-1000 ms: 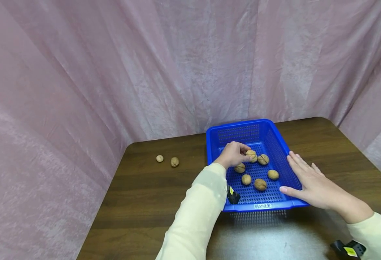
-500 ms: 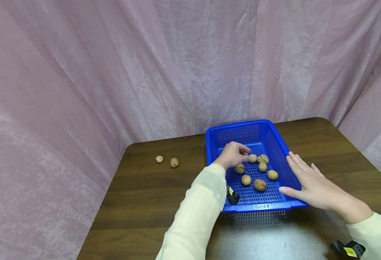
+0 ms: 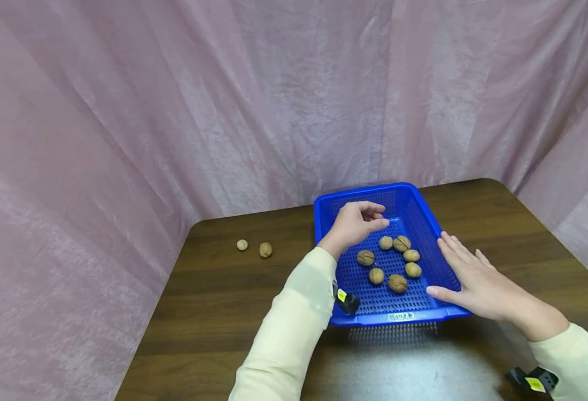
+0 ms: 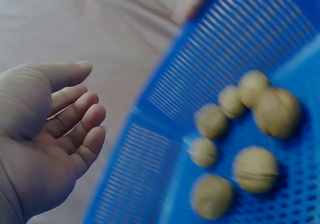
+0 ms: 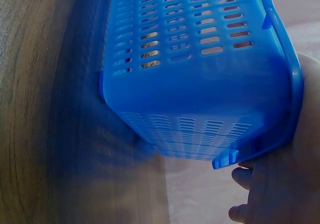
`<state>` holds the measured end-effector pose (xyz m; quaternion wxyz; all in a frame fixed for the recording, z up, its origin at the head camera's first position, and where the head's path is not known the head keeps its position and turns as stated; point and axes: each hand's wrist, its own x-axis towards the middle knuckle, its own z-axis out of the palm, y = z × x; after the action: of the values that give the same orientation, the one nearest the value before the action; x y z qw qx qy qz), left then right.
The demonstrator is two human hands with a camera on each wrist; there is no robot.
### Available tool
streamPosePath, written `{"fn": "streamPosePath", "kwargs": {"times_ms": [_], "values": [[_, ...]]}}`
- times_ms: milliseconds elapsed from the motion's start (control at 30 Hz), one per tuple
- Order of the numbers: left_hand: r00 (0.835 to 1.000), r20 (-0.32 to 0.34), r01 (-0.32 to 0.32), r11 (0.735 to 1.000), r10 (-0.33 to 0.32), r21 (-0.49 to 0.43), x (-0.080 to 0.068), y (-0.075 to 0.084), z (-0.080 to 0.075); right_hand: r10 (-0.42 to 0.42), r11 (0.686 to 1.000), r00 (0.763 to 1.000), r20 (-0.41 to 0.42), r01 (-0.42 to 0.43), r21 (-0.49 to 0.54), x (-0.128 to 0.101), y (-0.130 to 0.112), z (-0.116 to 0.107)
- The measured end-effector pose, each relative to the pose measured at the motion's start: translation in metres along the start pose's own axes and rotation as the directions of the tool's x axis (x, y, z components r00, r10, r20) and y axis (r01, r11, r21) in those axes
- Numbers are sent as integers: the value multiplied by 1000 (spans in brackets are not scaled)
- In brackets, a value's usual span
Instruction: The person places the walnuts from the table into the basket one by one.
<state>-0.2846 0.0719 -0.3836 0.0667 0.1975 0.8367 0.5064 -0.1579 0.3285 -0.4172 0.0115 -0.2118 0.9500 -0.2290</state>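
Note:
Several walnuts (image 3: pixel 365 258) lie in a loose ring on the floor of the blue plastic basket (image 3: pixel 369 319). Above the basket's left half hovers my left hand (image 3: pixel 351 224), apart from the walnuts. In the left wrist view, that left hand (image 4: pixel 55 129) has loosely bent fingers and holds nothing. My right hand (image 3: pixel 481 284) rests on the basket's right rim, fingers straight and thumb reaching over the edge. The right wrist view shows the basket's outer wall (image 5: pixel 200 89) beside part of the right hand (image 5: pixel 280 189).
Two more walnuts, a small pale one (image 3: pixel 242 245) and a larger one (image 3: pixel 266 250), lie on the brown wooden table (image 3: pixel 213 301) left of the basket. A pink curtain (image 3: pixel 273 111) hangs behind the table. Wrist cameras (image 3: pixel 346 301) sit at both sleeves.
My left hand has let go of a walnut in the basket, then risen and drawn back from it. That walnut rolled toward the right-hand group. My right hand has stayed on the rim.

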Motion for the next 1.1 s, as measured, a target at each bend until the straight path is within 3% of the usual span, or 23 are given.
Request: {"fn": "streamPosePath", "kwargs": {"times_ms": [100, 200, 367, 533, 733, 933, 1100], "values": [[999, -28, -45, 996, 44, -72, -8, 18, -19, -2, 1000, 1000, 1, 2, -4, 0, 1, -1], [992, -82, -101, 992, 95, -71, -17, 30, -41, 0, 1000, 1000, -4, 0, -9, 0, 1, -3], [976, -192, -112, 992, 100, -55, -32, 25, -83, 2, 1000, 1000, -6, -2, -14, -1, 2, -4], [953, -303, -46, 996, 22, -71, -48, -7, -124, 1, 1000, 1000, -8, -1, -23, 0, 2, -3], [894, -439, 91, 996, -89, -18, -68, -62, -160, -1, 1000, 1000, -12, 1, -21, 1, 1, -3], [842, -502, 221, 975, -199, -17, -85, -118, -174, 0, 1000, 1000, -16, 0, -18, 0, 0, -2], [806, -530, 299, 954, -263, -18, -94, -159, -170, 0, 1000, 1000, -19, 0, -17, 0, -1, -3]]}}
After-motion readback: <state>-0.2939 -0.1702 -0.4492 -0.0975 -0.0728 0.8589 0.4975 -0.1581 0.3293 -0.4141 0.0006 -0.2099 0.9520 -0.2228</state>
